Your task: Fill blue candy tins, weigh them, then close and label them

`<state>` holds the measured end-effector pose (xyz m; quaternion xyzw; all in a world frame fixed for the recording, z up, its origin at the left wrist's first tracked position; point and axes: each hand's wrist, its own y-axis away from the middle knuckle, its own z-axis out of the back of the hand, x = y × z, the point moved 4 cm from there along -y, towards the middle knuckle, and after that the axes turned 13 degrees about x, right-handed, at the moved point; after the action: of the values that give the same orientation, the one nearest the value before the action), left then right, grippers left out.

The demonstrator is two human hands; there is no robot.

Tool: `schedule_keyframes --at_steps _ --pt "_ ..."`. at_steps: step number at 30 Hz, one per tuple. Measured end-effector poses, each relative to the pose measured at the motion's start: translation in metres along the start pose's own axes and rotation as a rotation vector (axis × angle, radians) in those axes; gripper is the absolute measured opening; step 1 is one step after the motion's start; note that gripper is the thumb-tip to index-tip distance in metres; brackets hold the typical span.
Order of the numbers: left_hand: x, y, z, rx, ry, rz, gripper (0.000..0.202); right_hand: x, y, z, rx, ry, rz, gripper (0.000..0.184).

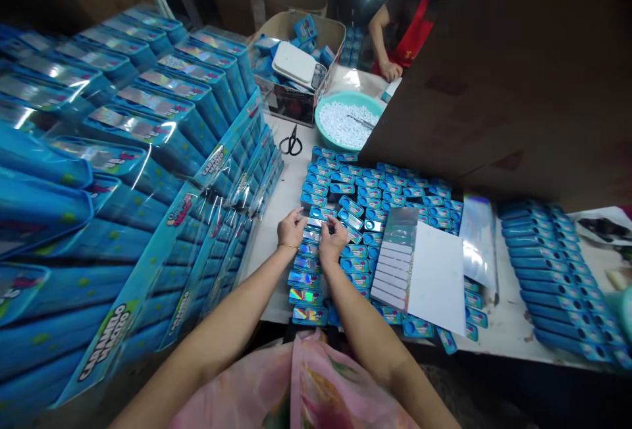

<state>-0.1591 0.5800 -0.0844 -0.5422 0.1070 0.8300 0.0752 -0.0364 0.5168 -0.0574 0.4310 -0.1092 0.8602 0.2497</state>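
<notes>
My left hand [292,229] and my right hand [332,239] meet over a column of small blue boxes [307,264] on the white table [276,218]. Both pinch a shiny holographic sticker [314,223] onto the top of one box. The boxes nearer to me in that column carry holographic stickers [306,295]. Many more small blue boxes [375,192] lie in rows beyond and to the right. A white sheet of holographic stickers [419,264] lies on the boxes just right of my right hand.
Tall stacks of wrapped blue display cartons [123,185] fill the left. Black scissors [292,143], a teal bowl of white pieces [348,123] and an open cardboard box [296,67] sit farther back. Another person [405,21] works behind. A row of blue boxes [557,277] lies at right.
</notes>
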Motion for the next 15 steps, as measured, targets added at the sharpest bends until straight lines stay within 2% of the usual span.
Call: schedule_keyframes --at_steps 5,9,12,15 --pt "0.009 -0.005 -0.004 0.029 -0.04 0.044 0.038 -0.004 -0.002 -0.006 -0.015 0.156 0.016 0.023" --pt "0.022 -0.011 -0.01 0.055 -0.036 0.167 0.041 -0.006 -0.003 -0.01 0.003 0.272 0.025 0.023" --pt "0.029 -0.015 -0.011 0.053 -0.037 0.248 0.042 -0.001 -0.002 -0.004 0.043 0.387 0.071 0.022" --pt "0.028 -0.013 -0.005 0.015 -0.076 0.282 0.038 0.007 0.001 0.005 0.132 0.579 0.146 0.026"
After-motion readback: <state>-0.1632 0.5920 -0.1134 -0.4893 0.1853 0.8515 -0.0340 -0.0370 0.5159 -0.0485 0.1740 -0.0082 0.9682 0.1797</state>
